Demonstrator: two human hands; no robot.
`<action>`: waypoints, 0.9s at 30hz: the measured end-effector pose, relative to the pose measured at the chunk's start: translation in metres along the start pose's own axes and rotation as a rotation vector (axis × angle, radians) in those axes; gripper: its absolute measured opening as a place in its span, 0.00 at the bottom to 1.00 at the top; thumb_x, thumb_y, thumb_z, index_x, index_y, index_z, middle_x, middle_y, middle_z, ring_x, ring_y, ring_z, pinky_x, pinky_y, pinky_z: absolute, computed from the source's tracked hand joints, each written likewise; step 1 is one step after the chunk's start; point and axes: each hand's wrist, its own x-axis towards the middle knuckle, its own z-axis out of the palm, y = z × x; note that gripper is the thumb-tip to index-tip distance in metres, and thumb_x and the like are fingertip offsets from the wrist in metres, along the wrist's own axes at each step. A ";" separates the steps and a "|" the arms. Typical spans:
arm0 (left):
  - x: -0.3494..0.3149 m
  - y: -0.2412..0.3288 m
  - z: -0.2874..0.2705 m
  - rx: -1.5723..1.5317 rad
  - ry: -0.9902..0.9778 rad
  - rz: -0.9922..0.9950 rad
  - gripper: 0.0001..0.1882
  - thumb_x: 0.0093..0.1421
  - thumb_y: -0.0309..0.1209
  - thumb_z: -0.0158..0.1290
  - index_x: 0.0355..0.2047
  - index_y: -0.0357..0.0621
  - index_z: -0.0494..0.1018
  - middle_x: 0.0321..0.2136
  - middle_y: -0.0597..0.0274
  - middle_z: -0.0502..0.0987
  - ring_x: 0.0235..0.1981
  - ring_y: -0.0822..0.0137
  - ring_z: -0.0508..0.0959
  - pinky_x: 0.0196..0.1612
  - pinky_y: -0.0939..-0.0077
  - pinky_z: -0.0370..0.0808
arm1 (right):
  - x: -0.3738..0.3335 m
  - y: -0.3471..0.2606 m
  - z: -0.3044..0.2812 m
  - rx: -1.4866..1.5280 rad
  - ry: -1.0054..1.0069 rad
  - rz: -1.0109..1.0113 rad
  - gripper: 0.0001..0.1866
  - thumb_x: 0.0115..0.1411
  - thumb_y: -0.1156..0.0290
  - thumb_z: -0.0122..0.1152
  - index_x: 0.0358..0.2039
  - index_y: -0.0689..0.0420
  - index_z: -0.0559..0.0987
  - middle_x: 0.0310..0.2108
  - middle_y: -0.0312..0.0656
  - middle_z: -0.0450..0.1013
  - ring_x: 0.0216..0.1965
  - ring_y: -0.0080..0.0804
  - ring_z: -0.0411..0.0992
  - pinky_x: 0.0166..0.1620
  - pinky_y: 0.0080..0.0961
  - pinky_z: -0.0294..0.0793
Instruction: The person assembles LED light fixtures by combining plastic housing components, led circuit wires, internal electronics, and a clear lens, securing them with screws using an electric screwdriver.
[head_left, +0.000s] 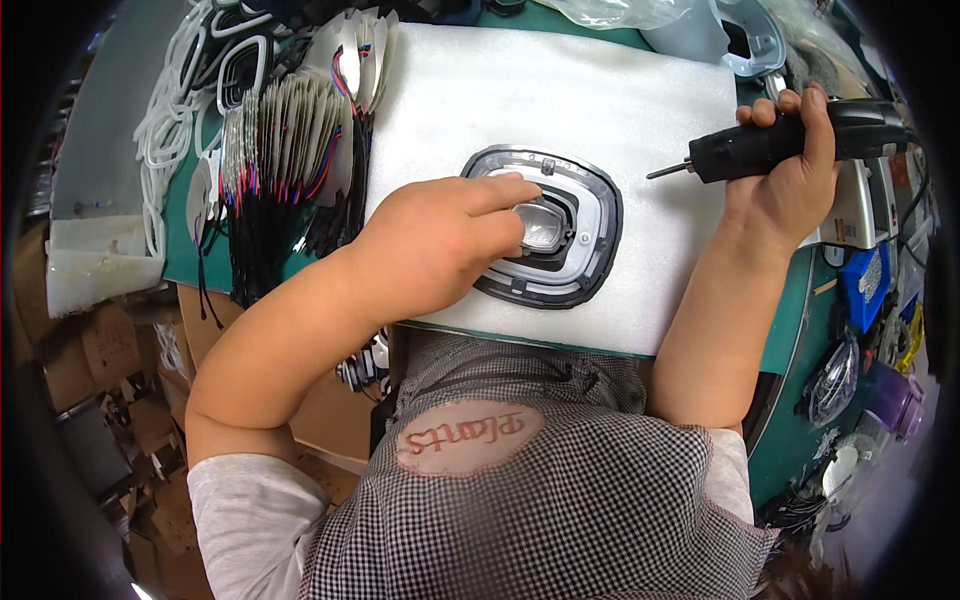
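Note:
My left hand (440, 240) rests over an oval black-and-white plastic housing (602, 262), which lies flat near the middle of a white foam sheet (440, 80). Its fingers are closed at the left edge of a clear rounded lens piece (542, 228) in the housing's centre; their undersides are hidden. Off to the right, my right hand (795, 175) is wrapped round a black electric screwdriver (755, 152). The tool is held roughly level above the sheet, its thin metal bit pointing left, apart from the housing.
Left of the foam stands a bundle of flat grey strips with wires (290, 140), beside white looped cords (165, 140). A light blue plastic shell (690, 38) lies at the back right. A white device (855, 205), a blue tray (866, 288) and a purple container (892, 398) line the right side.

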 end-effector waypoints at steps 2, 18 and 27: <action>0.002 -0.001 -0.001 -0.144 -0.025 -0.072 0.09 0.44 0.24 0.61 0.26 0.44 0.72 0.45 0.56 0.77 0.36 0.56 0.80 0.36 0.68 0.78 | 0.001 0.001 -0.002 0.011 -0.008 0.000 0.08 0.56 0.72 0.60 0.34 0.60 0.72 0.24 0.38 0.69 0.22 0.29 0.71 0.32 0.33 0.75; 0.007 -0.013 0.002 -0.176 -0.073 0.027 0.08 0.47 0.20 0.58 0.25 0.41 0.69 0.47 0.53 0.76 0.53 0.53 0.74 0.47 0.64 0.76 | 0.001 0.005 -0.006 0.022 -0.111 0.041 0.09 0.59 0.71 0.59 0.36 0.61 0.73 0.27 0.40 0.70 0.26 0.29 0.68 0.36 0.31 0.71; 0.007 0.000 0.004 -0.127 -0.047 -0.070 0.09 0.47 0.20 0.58 0.26 0.40 0.69 0.45 0.53 0.77 0.54 0.50 0.72 0.49 0.61 0.75 | -0.003 0.005 -0.008 0.069 -0.169 0.024 0.09 0.59 0.70 0.58 0.36 0.62 0.72 0.28 0.40 0.69 0.27 0.29 0.68 0.37 0.32 0.70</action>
